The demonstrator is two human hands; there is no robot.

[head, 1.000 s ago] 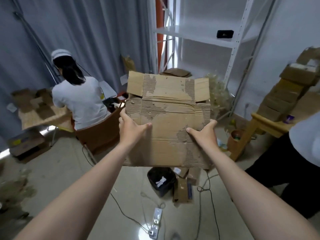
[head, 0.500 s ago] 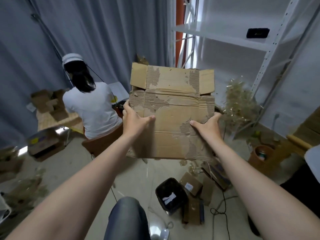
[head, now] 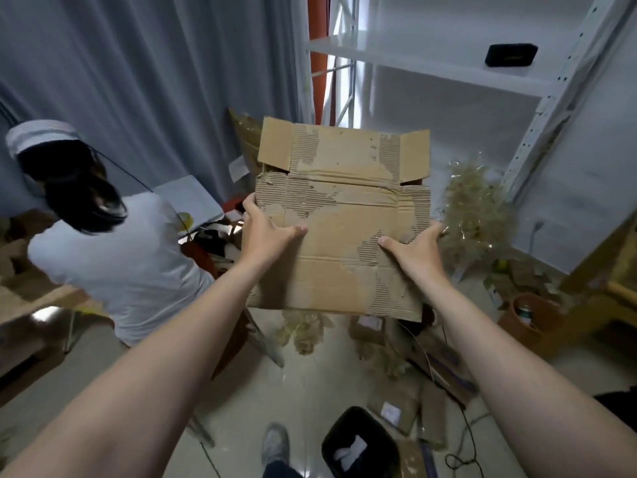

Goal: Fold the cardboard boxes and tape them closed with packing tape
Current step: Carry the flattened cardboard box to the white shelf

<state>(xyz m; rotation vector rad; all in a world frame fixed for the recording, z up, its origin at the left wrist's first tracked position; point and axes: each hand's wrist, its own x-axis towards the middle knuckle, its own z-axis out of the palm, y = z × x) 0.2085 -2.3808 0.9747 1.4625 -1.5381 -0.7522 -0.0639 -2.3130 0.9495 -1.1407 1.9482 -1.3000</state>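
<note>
A worn brown cardboard box (head: 341, 215), its outer paper torn off in patches so the corrugation shows, hangs in the air in front of me. My left hand (head: 267, 232) grips its left edge, thumb across the near face. My right hand (head: 413, 250) grips the right edge the same way. The far flaps stand up and open at the top. The fingers behind the box are hidden. No packing tape is in view.
A person in a white shirt and cap (head: 103, 243) sits at the left. A white metal shelf (head: 448, 67) rises at the back right. On the floor lie a black bin (head: 358, 443), flat cartons (head: 396, 408), cables and crumpled clear plastic (head: 479, 208). My shoe (head: 275, 446) shows below.
The box has stayed held in both hands with the same grip. My view has stepped forward and to the right, so the seated person and the shelf are closer.
</note>
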